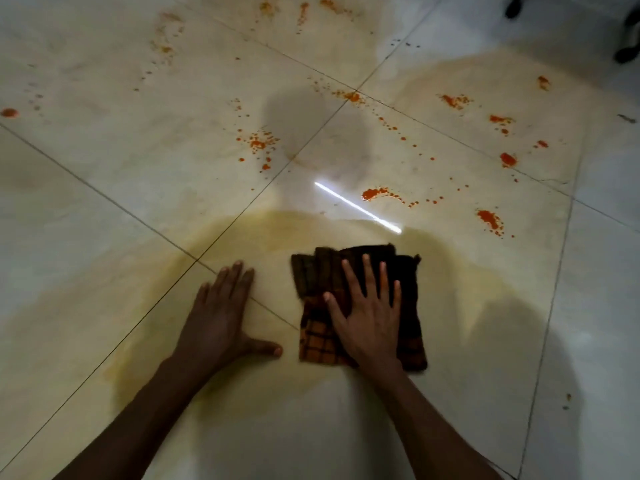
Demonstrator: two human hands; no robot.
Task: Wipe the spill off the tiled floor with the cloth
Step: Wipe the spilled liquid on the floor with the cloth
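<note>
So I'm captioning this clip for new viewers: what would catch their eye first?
Probably the orange-red splatters scattered over the far half of the pale tiled floor. Next, the right hand pressed flat on a dark checked cloth in a yellowish smear, the left hand spread on bare tile beside it.

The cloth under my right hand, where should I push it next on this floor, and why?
Probably push the cloth forward and a little right. The right hand lies flat on it, the left hand braces on the tile, and the nearest orange splatter lies just ahead, still unwiped. Around the cloth only a yellowish smear remains.
</note>
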